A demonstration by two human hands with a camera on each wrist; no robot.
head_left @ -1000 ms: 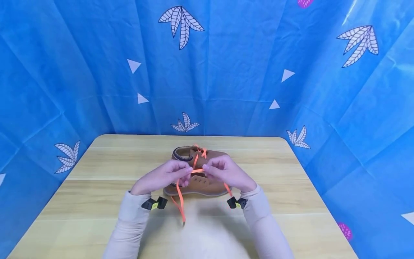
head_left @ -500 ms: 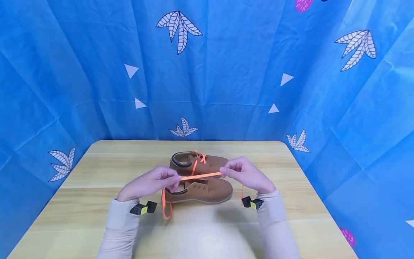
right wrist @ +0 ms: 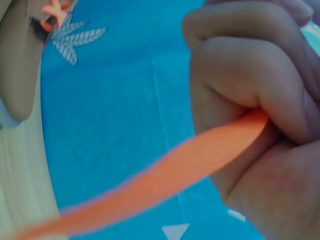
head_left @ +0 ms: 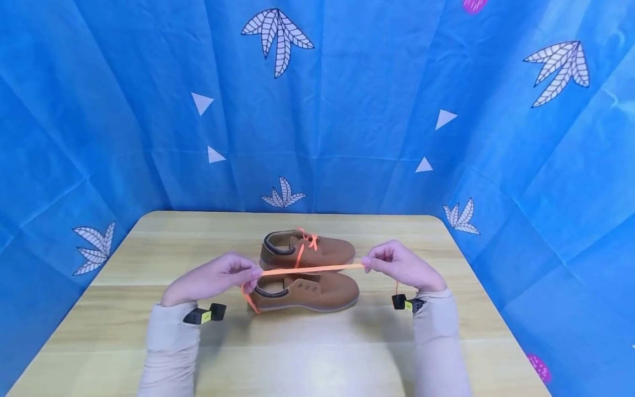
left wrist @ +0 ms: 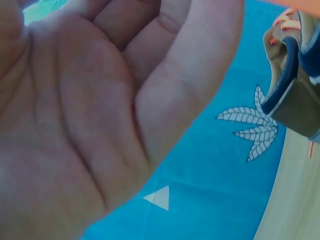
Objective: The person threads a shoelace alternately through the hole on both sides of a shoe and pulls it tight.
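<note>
An orange shoelace [head_left: 312,269] is stretched nearly level between my two hands, above the nearer brown shoe. My left hand [head_left: 218,278] pinches it at the left, and a loose part hangs below those fingers beside the shoe's heel. At the right, my right hand [head_left: 404,267] pinches the lace between thumb and fingers; its tail [right wrist: 165,175] trails out of the curled fingers in the right wrist view. The nearer brown shoe [head_left: 327,292] shows bare eyelets, toe to the right. Just behind it stands a second brown shoe [head_left: 337,251] with orange lacing.
Both shoes stand on a light wooden table [head_left: 163,242] with rounded back corners. A blue curtain [head_left: 367,110] printed with leaves and triangles surrounds it at the back and sides. Small black cameras [head_left: 204,314] are worn on both wrists.
My hands have moved apart, left hand to the left and right hand to the right. The lace span between them has grown much longer, and its hanging left end has drawn up.
</note>
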